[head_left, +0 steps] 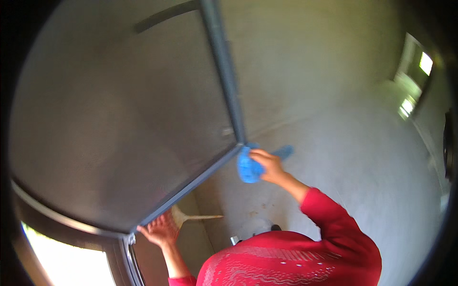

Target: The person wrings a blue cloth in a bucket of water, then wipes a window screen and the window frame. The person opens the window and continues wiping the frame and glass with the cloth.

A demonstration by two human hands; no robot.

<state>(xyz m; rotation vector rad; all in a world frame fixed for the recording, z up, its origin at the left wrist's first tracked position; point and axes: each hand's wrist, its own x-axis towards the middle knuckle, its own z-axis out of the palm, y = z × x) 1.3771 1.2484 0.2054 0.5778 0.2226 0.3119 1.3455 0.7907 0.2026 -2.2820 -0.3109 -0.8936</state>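
A large dark panel, apparently a mesh screen, fills the left of the view in a grey frame. My right hand grips a blue cloth against the frame's near corner, and part of the cloth sticks out to the right. My left hand is at the frame's lower edge, near its left end, with fingers spread against the panel's far side or rim; the exact contact is partly hidden. It holds no loose thing that I can see.
A bright window and its dark frame are at lower left. Grey floor stretches to the right. A pale thing with a thin leg stands beyond my left hand. Bright openings show at far right.
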